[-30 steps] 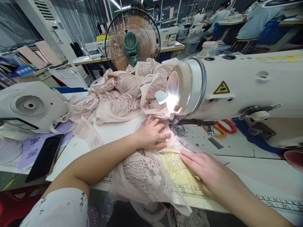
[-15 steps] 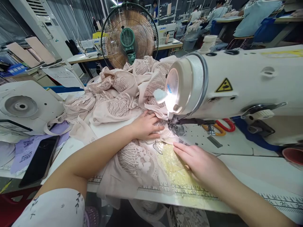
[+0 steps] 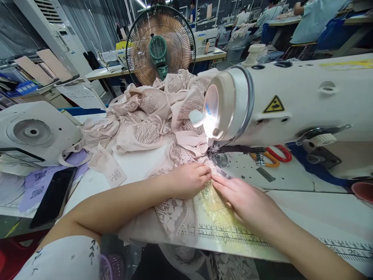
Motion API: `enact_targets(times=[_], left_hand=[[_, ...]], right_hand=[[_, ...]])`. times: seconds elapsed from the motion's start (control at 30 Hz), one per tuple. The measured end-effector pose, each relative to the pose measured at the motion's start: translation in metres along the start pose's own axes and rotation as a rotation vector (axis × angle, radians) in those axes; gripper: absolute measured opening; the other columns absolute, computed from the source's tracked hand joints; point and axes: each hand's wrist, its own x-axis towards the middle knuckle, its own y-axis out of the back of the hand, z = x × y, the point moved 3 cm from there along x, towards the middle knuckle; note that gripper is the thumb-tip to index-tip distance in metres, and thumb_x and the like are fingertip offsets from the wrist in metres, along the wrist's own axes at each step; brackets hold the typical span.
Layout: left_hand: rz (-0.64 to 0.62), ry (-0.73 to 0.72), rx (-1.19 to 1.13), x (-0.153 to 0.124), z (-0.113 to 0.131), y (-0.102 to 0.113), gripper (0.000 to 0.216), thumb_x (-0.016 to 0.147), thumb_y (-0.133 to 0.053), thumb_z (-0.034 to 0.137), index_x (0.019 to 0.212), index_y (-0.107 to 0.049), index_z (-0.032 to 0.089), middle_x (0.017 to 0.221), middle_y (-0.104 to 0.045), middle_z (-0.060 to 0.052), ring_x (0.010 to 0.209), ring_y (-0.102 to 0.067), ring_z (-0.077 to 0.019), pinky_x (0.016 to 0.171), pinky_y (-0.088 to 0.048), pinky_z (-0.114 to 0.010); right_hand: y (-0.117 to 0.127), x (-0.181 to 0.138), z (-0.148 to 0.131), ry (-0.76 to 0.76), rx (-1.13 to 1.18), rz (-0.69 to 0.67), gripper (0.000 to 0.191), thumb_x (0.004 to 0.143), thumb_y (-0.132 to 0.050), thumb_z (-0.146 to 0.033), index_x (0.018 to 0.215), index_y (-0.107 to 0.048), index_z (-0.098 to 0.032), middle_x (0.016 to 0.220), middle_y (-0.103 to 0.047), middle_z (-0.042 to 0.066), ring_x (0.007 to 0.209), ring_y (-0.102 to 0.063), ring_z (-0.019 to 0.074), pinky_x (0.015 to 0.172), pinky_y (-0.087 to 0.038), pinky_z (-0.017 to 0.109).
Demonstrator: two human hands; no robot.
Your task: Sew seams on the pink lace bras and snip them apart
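A pale pink lace bra (image 3: 173,214) lies over the front of the sewing table, its upper part running under the needle area (image 3: 212,152) of a white sewing machine (image 3: 297,89). My left hand (image 3: 189,181) is closed, its fingers pinching the bra's edge just in front of the presser foot. Against the same edge, from the right, rests my right hand (image 3: 241,194); its fingers are stretched out and close together, the fingertips almost meeting the left ones. The right thumb is partly hidden below the hand.
More lace bras (image 3: 145,116) are heaped behind the needle. A green fan (image 3: 159,46) stands beyond. To the left are a phone (image 3: 54,196) and another white machine head (image 3: 35,132). Scissors (image 3: 276,155) lie under the machine arm. A printed ruler (image 3: 233,233) runs along the front edge.
My left hand has come toward me and right, from lying flat and spread on the lace to pinching the edge beside my right hand. The right hand has barely moved.
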Motion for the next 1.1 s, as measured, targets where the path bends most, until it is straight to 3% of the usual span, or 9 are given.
enact_targets(times=[0.27,0.67,0.87,1.1], left_hand=[[0.018,-0.048,-0.098,-0.001,-0.013,-0.004,0.040,0.096,-0.038,0.027,0.123,-0.058,0.005,0.133,-0.055,-0.012,0.124,-0.049,-0.0231,0.110,-0.036,-0.034],[0.038,-0.098,-0.110,0.005,-0.038,-0.009,0.039,0.095,-0.038,0.025,0.123,-0.058,0.006,0.131,-0.056,-0.013,0.122,-0.051,-0.0236,0.107,-0.039,-0.036],[0.030,-0.111,-0.095,0.006,-0.049,-0.012,0.038,0.091,-0.041,0.016,0.124,-0.057,0.006,0.131,-0.055,-0.015,0.119,-0.052,-0.0250,0.097,-0.045,-0.037],[-0.057,-0.100,-0.064,0.013,-0.068,-0.012,0.042,0.089,-0.043,0.008,0.129,-0.054,0.009,0.135,-0.052,-0.013,0.127,-0.046,-0.0226,0.104,-0.039,-0.033]], right_hand=[[-0.009,-0.014,0.012,-0.113,-0.017,-0.072,0.051,0.072,-0.036,-0.006,0.115,-0.062,-0.017,0.127,-0.060,0.003,0.087,-0.060,0.0200,0.055,-0.052,0.030],[-0.017,-0.020,0.009,-0.097,-0.024,-0.073,0.054,0.073,-0.034,-0.003,0.121,-0.058,-0.012,0.132,-0.056,0.007,0.091,-0.058,0.0213,0.062,-0.053,0.031],[-0.011,-0.017,0.008,-0.063,-0.031,-0.035,0.053,0.070,-0.036,-0.003,0.117,-0.061,-0.009,0.127,-0.060,0.008,0.087,-0.058,0.0205,0.061,-0.054,0.030],[-0.013,-0.020,0.007,-0.081,-0.031,-0.051,0.054,0.071,-0.035,-0.003,0.118,-0.061,-0.011,0.131,-0.057,0.008,0.089,-0.057,0.0208,0.066,-0.054,0.032]])
